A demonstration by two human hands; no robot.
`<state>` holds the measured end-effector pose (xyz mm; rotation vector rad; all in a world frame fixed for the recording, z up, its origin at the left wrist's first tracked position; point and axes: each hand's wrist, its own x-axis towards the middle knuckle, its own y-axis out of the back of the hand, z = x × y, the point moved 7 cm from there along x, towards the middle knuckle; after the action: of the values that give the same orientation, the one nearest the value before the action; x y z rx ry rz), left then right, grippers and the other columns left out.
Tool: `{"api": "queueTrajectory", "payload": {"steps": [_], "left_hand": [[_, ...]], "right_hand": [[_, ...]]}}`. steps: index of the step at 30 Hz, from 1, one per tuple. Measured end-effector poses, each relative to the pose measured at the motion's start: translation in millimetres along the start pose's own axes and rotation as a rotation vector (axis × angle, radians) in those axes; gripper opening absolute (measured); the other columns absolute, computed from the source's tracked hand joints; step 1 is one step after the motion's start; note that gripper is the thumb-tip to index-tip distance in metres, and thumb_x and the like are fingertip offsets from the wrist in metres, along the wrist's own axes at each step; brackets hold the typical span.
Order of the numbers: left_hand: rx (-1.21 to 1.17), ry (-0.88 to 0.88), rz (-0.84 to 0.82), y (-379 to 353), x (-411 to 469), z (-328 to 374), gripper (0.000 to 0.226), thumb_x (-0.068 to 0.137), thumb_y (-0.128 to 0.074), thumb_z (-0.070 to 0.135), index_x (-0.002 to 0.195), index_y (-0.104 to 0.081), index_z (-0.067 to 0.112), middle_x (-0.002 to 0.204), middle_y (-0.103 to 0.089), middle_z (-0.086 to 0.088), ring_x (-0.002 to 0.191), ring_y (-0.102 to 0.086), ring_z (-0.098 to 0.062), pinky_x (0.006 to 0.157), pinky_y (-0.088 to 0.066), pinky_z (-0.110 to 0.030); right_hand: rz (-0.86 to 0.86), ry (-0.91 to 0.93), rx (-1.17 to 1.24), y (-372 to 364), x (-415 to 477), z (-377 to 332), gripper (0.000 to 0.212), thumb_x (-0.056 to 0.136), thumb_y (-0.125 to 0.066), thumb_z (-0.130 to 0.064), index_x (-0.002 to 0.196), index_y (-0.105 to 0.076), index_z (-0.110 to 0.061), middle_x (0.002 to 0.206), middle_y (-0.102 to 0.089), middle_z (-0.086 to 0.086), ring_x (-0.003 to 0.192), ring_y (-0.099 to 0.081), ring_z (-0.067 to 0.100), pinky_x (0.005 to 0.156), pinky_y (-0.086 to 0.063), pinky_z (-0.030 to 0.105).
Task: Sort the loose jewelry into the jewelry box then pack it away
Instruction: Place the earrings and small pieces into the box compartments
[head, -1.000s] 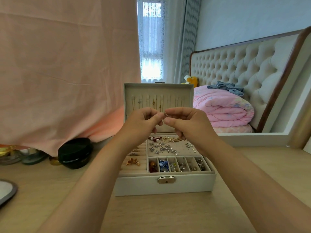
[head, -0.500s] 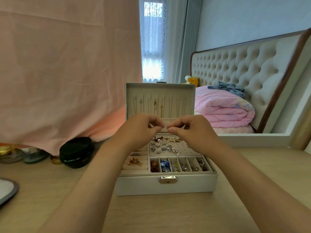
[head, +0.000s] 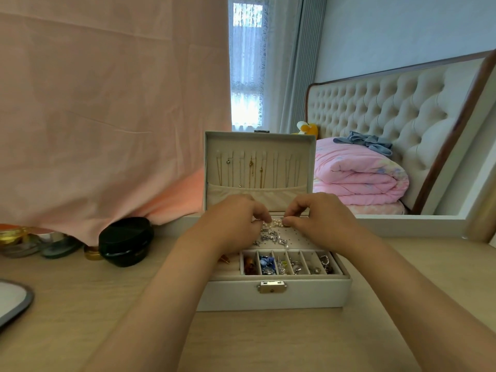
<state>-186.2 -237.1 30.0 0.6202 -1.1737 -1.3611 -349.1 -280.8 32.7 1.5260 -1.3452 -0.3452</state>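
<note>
We are holding our left hand [head: 236, 224] and right hand [head: 323, 221] over the open jewelry box [head: 308, 295], fingers curled, fingertips meeting at the pearl earrings [head: 276, 224] on its rear panel, whether pinching one we cannot tell

Light wood table [head: 268, 345]: open white jewelry box [head: 295, 294] centre; black round case [head: 126, 241], small jars [head: 12, 234] left.

Between the fingers [head: 264, 214] the pearls [head: 276, 223] are white; just below them the small pieces [head: 271, 237] are silver. Nearer than the fingers, one compartment holds a blue piece [head: 265, 263], another an amber-brown piece [head: 249, 263]. The jewelry box [head: 300, 295] is white, its clasp [head: 272, 287] brass-coloured. Behind the fingers, gold chains [head: 251, 171] hang on beige lining [head: 292, 145].
</note>
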Motion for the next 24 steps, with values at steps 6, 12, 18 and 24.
{"api": "queueTrajectory", "payload": {"steps": [6, 12, 18, 24], "left_hand": [[0.022, 0.013, -0.025, -4.9, 0.7, -3.5, 0.025, 0.096, -0.056, 0.03, 0.112, -0.073, 0.04, 0.123, -0.055, 0.011, 0.119, -0.046, -0.012, 0.102, -0.043, -0.036], [0.028, 0.018, -0.041, -6.5, 1.0, -2.3, 0.026, 0.095, -0.055, 0.029, 0.11, -0.072, 0.042, 0.124, -0.054, 0.01, 0.123, -0.042, -0.012, 0.105, -0.041, -0.04], [0.019, 0.016, -0.047, -7.4, 0.4, -1.7, 0.026, 0.095, -0.056, 0.027, 0.11, -0.072, 0.041, 0.123, -0.054, 0.009, 0.12, -0.045, -0.013, 0.102, -0.043, -0.039], [0.012, 0.004, -0.05, -7.0, -0.5, 0.3, 0.026, 0.096, -0.056, 0.03, 0.116, -0.069, 0.041, 0.126, -0.053, 0.008, 0.122, -0.043, -0.013, 0.105, -0.041, -0.039]], "right_hand": [[-0.041, 0.031, -0.042, -7.0, -2.3, -2.7, 0.009, 0.082, -0.076, -0.041, 0.079, -0.072, -0.034, 0.083, -0.068, -0.021, 0.085, -0.06, -0.002, 0.081, -0.054, 0.033], [-0.016, 0.041, -0.055, -5.5, -2.1, 0.9, 0.009, 0.083, -0.076, -0.04, 0.079, -0.071, -0.034, 0.083, -0.067, -0.023, 0.084, -0.06, -0.002, 0.081, -0.055, 0.034], [0.035, 0.105, -0.106, -11.4, -3.2, -7.4, 0.009, 0.085, -0.073, -0.041, 0.083, -0.071, -0.033, 0.088, -0.067, -0.019, 0.088, -0.06, 0.003, 0.079, -0.053, 0.034], [0.042, 0.13, -0.046, -1.7, -1.6, -3.5, 0.007, 0.083, -0.076, -0.037, 0.079, -0.071, -0.034, 0.083, -0.067, -0.023, 0.085, -0.061, -0.002, 0.078, -0.053, 0.03]]}}
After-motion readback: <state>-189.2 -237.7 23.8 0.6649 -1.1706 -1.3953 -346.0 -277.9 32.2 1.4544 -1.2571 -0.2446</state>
